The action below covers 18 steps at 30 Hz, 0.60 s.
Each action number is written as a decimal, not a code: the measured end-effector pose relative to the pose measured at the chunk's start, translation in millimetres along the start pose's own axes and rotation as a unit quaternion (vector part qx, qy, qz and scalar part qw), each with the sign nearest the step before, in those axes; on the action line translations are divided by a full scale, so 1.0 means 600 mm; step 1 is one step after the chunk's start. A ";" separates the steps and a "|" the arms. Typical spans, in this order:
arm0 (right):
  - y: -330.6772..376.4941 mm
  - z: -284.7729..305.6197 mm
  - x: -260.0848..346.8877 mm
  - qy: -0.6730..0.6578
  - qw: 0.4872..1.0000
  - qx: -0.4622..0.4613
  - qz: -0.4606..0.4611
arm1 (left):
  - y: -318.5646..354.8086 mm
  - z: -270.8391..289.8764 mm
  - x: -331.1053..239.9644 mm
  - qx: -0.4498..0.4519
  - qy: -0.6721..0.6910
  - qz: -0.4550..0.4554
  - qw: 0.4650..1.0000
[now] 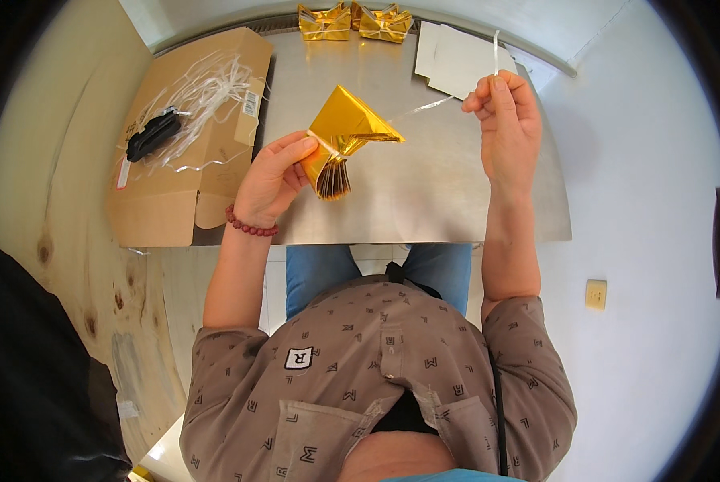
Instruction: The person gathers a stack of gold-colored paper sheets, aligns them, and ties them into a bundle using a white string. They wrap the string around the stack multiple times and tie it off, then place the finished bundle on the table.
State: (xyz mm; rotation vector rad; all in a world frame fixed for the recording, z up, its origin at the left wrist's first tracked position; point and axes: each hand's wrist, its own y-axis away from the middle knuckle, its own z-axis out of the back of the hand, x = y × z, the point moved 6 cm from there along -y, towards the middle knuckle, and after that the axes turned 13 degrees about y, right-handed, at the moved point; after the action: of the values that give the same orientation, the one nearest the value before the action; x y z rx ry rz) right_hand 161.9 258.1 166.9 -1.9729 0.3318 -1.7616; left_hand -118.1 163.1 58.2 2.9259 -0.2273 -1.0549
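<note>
Leftmost, ribbons (207, 87) top a box (222, 157) along the table's (428, 193) left edge; the left hand (273, 173) pinches gold foil (344, 122) above mid-table; bundles (385, 27) stand at the back edge, cards (460, 63) near its right corner; apart, the right hand (509, 120) pinches a strip (496, 55) near the right edge.

A bare metal desk (424, 205), softly gleaming with light, fills the far middle of the room. A white wall (641, 185) on the right carries a small beige wall plate (596, 294); knotted wood panelling (63, 189) stands left, above a pale tiled floor (276, 281).
</note>
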 end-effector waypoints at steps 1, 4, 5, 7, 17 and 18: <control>-0.001 0.003 0.000 -0.002 1.000 0.001 -0.003 | 0.003 -0.002 -0.001 -0.004 -0.013 0.000 1.000; -0.002 0.002 0.008 0.008 1.000 0.013 0.005 | 0.008 -0.015 -0.006 -0.019 -0.070 -0.018 0.997; 0.001 -0.004 0.014 0.023 0.999 0.023 0.020 | 0.010 -0.020 -0.007 -0.028 -0.091 -0.029 0.995; 0.012 -0.029 0.029 0.099 0.991 0.053 0.079 | 0.006 -0.033 -0.007 -0.048 -0.156 -0.062 0.985; 0.066 -0.156 0.040 0.416 0.837 0.250 0.254 | -0.018 -0.070 0.002 -0.051 -0.206 -0.158 0.964; 0.065 -0.157 0.037 0.427 0.833 0.248 0.249 | -0.018 -0.070 0.003 -0.056 -0.209 -0.157 0.964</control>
State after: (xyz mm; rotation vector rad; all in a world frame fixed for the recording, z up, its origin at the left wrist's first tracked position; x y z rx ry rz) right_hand 77.5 196.7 173.0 -0.5761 0.5389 -1.9809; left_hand -88.7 172.6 88.6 2.6610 0.2958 -1.6624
